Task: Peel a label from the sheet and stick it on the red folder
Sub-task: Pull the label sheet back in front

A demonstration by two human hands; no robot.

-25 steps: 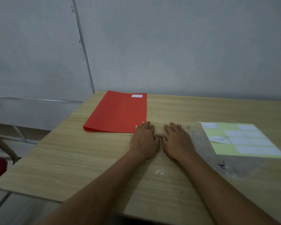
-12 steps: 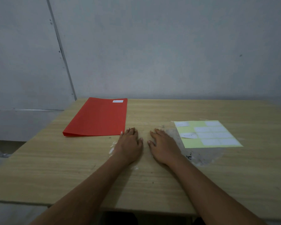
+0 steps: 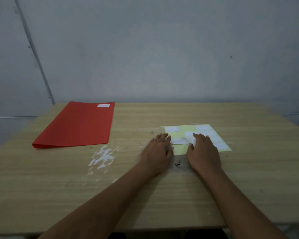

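The red folder [image 3: 78, 125] lies flat at the table's far left, with a small white label [image 3: 103, 105] stuck near its far right corner. A yellow label sheet [image 3: 179, 149] with several white labels lies right of centre. My left hand [image 3: 158, 152] rests palm down at the sheet's left edge, fingertips just over it. Flat on the sheet's middle is my right hand [image 3: 203, 152], its fingers covering some labels. A slightly lifted white label [image 3: 179, 140] sits between the two hands. Neither hand holds anything.
The wooden table [image 3: 41, 187] has a patch of white residue [image 3: 103, 158] left of centre and a dark mark [image 3: 177, 164] between my wrists. A grey wall stands directly behind the table's far edge.
Both hands have moved right from the table's middle onto the label sheet. The camera view has shifted too.
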